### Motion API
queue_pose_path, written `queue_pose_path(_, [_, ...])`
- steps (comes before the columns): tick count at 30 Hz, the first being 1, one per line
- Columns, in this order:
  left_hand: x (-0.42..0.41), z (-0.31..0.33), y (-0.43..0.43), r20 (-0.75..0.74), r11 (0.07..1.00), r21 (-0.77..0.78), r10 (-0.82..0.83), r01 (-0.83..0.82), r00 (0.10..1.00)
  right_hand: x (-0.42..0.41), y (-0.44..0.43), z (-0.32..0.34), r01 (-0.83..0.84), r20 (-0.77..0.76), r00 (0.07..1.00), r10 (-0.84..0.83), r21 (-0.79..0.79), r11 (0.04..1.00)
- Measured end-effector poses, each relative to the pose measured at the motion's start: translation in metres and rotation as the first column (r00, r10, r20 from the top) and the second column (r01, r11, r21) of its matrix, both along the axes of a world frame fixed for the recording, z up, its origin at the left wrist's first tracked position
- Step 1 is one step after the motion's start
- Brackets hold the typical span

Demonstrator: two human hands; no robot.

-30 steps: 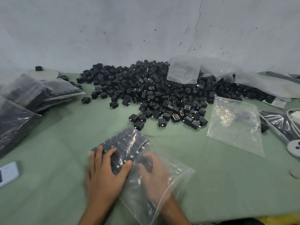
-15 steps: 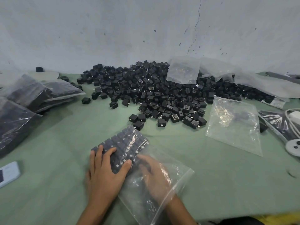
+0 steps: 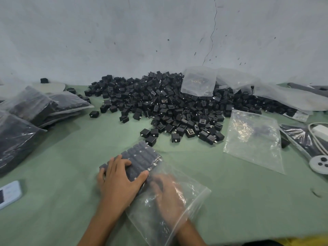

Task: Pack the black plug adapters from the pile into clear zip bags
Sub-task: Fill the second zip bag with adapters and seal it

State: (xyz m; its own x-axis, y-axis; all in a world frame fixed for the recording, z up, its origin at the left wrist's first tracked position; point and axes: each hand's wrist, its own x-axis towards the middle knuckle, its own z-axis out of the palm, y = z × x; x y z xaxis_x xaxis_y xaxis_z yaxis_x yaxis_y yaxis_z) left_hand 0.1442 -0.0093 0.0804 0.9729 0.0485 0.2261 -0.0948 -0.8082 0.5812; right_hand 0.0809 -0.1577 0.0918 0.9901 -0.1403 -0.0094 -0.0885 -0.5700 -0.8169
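Pressing the left hand (image 3: 119, 181) flat on the bag (image 3: 194, 193) at the lower centre of the frame, fingers spread and almost straight over the adapters (image 3: 142, 157) packed in rows inside, thumb stretching rightward. Reaching the right hand (image 3: 168, 197) into the bag's open mouth, fingertips pointing toward the packed rows; showing blurred behind the plastic, so not telling whether gripping anything. Working on a green table (image 3: 239, 201), with the pile (image 3: 168, 107) sprawling across the centre against the wall (image 3: 124, 32), just beyond the bag. Having an empty bag (image 3: 253, 139) lying at right, filled bags (image 3: 35, 107) lying stacked at left, and a phone (image 3: 8, 194) sitting at the lower left edge.
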Motion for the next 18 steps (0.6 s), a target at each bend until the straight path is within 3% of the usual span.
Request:
queue_pose_path(7, [0.013,0.004,0.001,0.009,0.999,0.040,-0.006,0.006,1.000,0.006,0.005,0.004,0.031,0.121,0.992,-0.042,0.098,0.995])
queue_pose_path(11, [0.018,0.005,0.001,-0.011,0.998,0.058,0.002,-0.002,1.000,0.020,0.004,0.000,0.013,-0.026,1.000,-0.013,0.008,1.000])
queue_pose_path(13, [0.018,0.004,0.002,-0.018,0.998,0.067,0.001,0.000,1.000,0.017,0.006,-0.002,-0.054,-0.033,0.998,0.059,0.124,0.991])
queue_pose_path(16, [0.017,0.005,0.003,-0.012,0.997,0.074,0.009,-0.008,1.000,-0.011,-0.002,-0.001,-0.160,-0.076,0.983,0.168,0.111,0.981])
queue_pose_path(18, [0.017,0.005,0.002,-0.005,0.997,0.076,0.022,-0.022,1.000,-0.035,-0.024,0.009,-0.263,-0.136,0.945,0.296,0.218,0.940])
